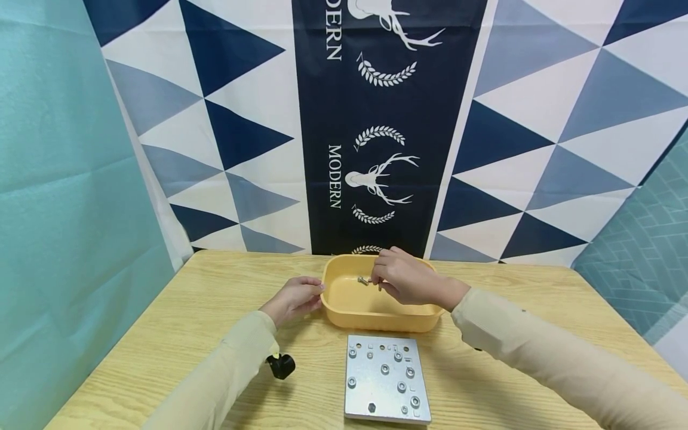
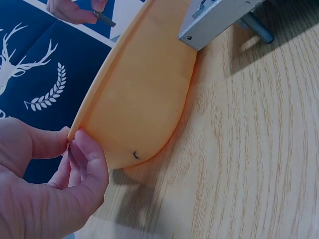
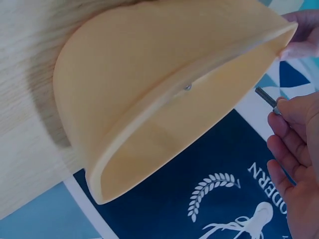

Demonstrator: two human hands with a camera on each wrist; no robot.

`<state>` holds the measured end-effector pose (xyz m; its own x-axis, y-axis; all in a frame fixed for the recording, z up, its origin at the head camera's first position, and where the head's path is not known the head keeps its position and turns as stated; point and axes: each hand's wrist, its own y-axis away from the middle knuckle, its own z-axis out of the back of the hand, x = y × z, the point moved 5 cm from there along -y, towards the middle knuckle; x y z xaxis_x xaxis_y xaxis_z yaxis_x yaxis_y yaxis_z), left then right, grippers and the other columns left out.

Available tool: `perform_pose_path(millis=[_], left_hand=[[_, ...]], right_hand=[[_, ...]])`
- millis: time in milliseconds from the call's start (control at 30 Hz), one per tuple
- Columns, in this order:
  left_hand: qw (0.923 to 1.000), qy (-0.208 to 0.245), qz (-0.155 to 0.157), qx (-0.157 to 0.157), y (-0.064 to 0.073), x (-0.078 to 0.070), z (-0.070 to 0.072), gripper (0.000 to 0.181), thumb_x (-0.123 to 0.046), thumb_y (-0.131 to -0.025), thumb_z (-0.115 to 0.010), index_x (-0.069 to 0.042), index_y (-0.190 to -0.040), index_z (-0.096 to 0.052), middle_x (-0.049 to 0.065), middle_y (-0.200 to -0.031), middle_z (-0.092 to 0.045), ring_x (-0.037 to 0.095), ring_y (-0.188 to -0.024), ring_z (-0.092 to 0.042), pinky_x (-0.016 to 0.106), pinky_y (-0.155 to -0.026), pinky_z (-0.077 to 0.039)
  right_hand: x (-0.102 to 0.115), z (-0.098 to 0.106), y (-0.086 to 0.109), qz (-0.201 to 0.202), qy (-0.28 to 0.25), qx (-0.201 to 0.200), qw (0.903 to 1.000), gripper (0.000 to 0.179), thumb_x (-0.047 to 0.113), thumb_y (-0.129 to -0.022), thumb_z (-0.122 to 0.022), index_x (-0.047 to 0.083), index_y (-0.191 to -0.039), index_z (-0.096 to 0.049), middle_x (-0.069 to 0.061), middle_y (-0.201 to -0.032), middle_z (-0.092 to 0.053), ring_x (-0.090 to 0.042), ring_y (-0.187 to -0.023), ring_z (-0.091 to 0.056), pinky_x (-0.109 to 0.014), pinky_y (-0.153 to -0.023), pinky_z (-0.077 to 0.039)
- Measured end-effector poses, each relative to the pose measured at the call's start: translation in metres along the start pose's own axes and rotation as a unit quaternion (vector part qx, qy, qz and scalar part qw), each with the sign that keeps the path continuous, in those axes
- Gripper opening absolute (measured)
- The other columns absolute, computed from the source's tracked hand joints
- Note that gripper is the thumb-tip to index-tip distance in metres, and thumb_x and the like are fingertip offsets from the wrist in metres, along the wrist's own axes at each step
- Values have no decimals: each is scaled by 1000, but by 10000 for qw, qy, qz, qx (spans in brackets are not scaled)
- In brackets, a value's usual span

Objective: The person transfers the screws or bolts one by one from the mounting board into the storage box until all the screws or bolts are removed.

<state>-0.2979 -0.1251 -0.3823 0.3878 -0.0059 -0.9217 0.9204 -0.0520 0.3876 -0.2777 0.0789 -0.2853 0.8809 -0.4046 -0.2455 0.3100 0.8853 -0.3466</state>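
A yellow plastic bin [image 1: 352,319] stands on the wooden table. My left hand [image 1: 295,298] pinches its left rim between thumb and fingers, seen close in the left wrist view. Over the bin, my right hand [image 1: 403,276] holds a threaded bolt [image 3: 266,98] between thumb and fingertips, its shank sticking out. Another small bolt [image 1: 363,280] lies on the bin's floor beneath. In front of the bin lies a silver metal plate [image 1: 371,394] with several socket-head bolts set in it and a few open holes along its far edge.
A bolt shank [image 2: 259,29] protrudes from the plate's underside in the left wrist view. Beside my left forearm a small black object [image 1: 282,365] shows near the sleeve. A patterned cloth [image 1: 258,119] hangs behind the wooden table [image 1: 215,286], with teal sheets at the sides.
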Motion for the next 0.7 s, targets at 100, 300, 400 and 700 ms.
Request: perform_pose_path(millis=[100, 300, 400, 700], left_hand=[[10000, 6, -48, 4, -1, 1, 0, 23, -4, -96, -55, 4, -117, -53, 6, -87, -54, 9, -67, -51, 14, -57, -48], [10000, -68, -58, -41, -2, 1, 0, 23, -5, -96, -55, 3, -118, -54, 7, -88, -54, 9, -68, -52, 14, -57, -48], [9999, -125, -8, -80, -2, 1, 1, 25, -7, -96, -56, 2, -119, -54, 7, -90, -55, 10, -69, -52, 14, -59, -48], [9998, -114, 20, -132, -1, 2, 1, 26, -8, -96, -57, 2, -120, -55, 7, -91, -55, 10, -68, -52, 15, -58, -48]], right_hand=[[-5, -2, -1, -25, 40, 42, 10000, 13, 4, -76, -74, 14, -83, -69, 5, -82, -68, -14, -83, -57, -28, -70, -42], [-13, -6, -4, -121, -46, 199, 9997, 12, 1, -76, -70, 12, -83, -70, 4, -81, -68, -16, -83, -57, -30, -71, -42], [-18, -8, -5, -145, -32, 254, 9996, 13, 1, -75, -69, 12, -81, -69, 4, -80, -67, -17, -83, -56, -30, -70, -41], [-30, -15, -9, -216, -33, 364, 9991, 15, -1, -73, -68, 13, -78, -68, 3, -76, -64, -16, -78, -53, -28, -66, -38]])
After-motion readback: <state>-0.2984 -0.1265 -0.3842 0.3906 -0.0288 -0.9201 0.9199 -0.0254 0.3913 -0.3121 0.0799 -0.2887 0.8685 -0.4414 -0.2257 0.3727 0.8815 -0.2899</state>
